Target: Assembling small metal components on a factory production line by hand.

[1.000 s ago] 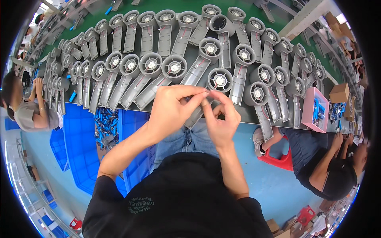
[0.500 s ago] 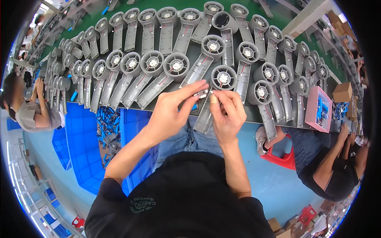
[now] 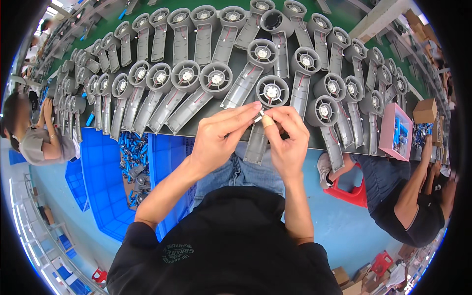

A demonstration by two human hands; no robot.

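My left hand (image 3: 216,137) is closed in a pinch on a small silvery part with dark stripes (image 3: 258,116), perhaps a little circuit board. Opposite it, my right hand (image 3: 287,142) has its thumb and fingers pressed together at the part's right end; what they pinch is too small to make out. A beige cover wraps one right fingertip. Just beyond and beneath both hands lies a grey handheld fan half-shell (image 3: 273,92), its round fan facing up. The open handle (image 3: 256,147) of that shell points toward me, partly hidden by my fingers.
Rows of similar grey fan shells (image 3: 216,81) crowd the dark table, left and right. Below its left edge stands a blue bin (image 3: 105,196) beside blue cylindrical cells (image 3: 132,152). A pink box (image 3: 395,130) sits at the right edge. Seated people (image 3: 413,206) are on both sides.
My hands have come closer together, and the silvery part has shifted right and tilted against my right fingertips. The fan shell's handle beneath now points more straight toward me.
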